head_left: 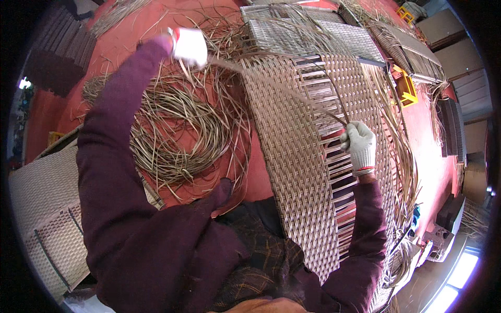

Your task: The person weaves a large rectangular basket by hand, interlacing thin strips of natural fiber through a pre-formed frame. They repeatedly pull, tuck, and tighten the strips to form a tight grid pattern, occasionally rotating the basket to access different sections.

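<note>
A large woven wicker panel (pixel 292 156) lies in front of me, tightly woven on its left part, with bare cross strips showing on its right. My left hand (pixel 190 46), in a white glove, is raised far to the upper left and grips a long rattan strip (pixel 271 83). The strip runs taut across the panel down to my right hand (pixel 359 145), also gloved in white, which pinches it where it enters the open weave. Both sleeves are dark purple.
Coils of loose rattan strips (pixel 177 135) lie on the red floor (pixel 433 141) to the left of the panel. More woven panels are stacked at the top (pixel 313 26) and lower left (pixel 36 198). A yellow object (pixel 407 88) sits at the right.
</note>
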{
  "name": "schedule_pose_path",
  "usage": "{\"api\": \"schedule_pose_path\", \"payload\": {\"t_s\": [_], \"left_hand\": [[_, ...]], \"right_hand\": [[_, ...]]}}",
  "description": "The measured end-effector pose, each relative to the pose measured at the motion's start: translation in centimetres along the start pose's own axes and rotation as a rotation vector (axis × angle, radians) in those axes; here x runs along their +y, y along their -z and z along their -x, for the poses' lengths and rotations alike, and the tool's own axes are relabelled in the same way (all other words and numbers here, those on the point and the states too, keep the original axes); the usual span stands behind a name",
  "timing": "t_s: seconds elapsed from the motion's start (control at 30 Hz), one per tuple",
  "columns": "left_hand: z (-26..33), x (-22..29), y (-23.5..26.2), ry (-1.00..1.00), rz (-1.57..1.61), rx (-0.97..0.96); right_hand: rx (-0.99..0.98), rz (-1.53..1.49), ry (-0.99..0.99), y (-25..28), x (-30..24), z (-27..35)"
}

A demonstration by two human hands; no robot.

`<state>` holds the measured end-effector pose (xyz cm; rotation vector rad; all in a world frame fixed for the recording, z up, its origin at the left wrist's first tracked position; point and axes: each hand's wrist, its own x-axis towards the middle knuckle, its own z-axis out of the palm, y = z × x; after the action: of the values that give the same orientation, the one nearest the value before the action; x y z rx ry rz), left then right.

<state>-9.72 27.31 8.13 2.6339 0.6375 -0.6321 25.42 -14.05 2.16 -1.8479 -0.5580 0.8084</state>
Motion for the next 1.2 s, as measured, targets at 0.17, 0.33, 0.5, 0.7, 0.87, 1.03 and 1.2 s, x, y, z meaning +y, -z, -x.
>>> {"api": "schedule_pose_path", "payload": {"t_s": [0.17,0.33,0.5,0.7,0.87,1.03,1.2], "left_hand": [[-2.7,0.9,13.5,0.576,-0.94,1.034],[-8.1,14.5,8.2,-0.475,-0.392,1.159],[-11.5,22.2,-3.6,-0.746,0.178,0.685],[-13.3,20.5,-5.1,-0.772,0.235,0.581],[-14.2,18.3,-4.6,-0.912,0.056,0.599],[-15.1,15.0,-2.0,-0.827,-0.122,0.802],[-16.4,10.6,0.8,-0.47,-0.073,0.834]], "right_hand": [[-0.031,-0.205,0.125,-3.6,-2.2,-1.2],[0.029,-0.24,0.129,-8.3,-3.1,-1.8],[-0.001,-0.301,0.131,-9.3,-2.6,-0.9],[0.011,-0.376,0.068,-9.7,-1.8,-1.1],[-0.023,-0.338,0.097,-10.5,-1.7,-1.5],[-0.087,-0.375,0.099,-10.9,-2.9,-4.6],[-0.216,-0.566,0.038,-11.3,-4.4,-11.2]]}}
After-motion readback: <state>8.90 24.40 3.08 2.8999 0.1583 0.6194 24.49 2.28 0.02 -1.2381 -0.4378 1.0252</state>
